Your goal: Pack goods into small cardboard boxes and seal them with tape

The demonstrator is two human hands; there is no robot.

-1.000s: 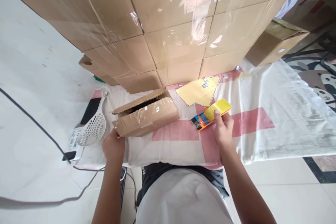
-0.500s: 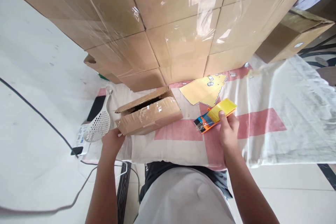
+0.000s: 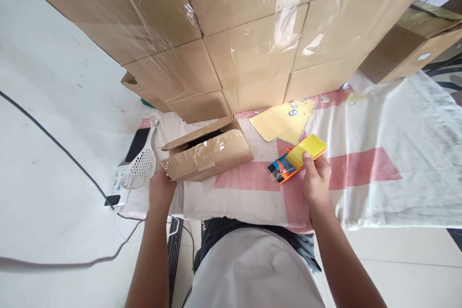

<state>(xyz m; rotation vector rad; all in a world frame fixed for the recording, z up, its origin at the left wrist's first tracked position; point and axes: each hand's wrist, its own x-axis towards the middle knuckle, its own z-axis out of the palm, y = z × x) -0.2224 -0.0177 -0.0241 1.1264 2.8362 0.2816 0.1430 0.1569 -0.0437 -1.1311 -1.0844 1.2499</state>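
Note:
A small cardboard box (image 3: pixel 209 156) lies on the cloth with its top flap partly raised and a dark gap beneath it. My left hand (image 3: pixel 161 186) is at the box's left end; its fingertips are hidden behind and under that corner. In my right hand (image 3: pixel 317 175) is a flat packet (image 3: pixel 294 160), yellow at one end, orange along the edges, with blue and black parts under clear plastic at the other. The thumb presses on top of it. Just beyond the packet lies a torn yellow paper (image 3: pixel 283 122) with small white labels.
Taped cardboard boxes (image 3: pixel 252 53) stand stacked along the far side. On the left are a white perforated scoop (image 3: pixel 142 168), a dark phone-like object (image 3: pixel 137 144) and cables. Another carton (image 3: pixel 407 50) stands at the back right.
My left hand has moved slightly right and further behind the small box's corner. The right hand keeps its hold on the packet. The view has shifted a little.

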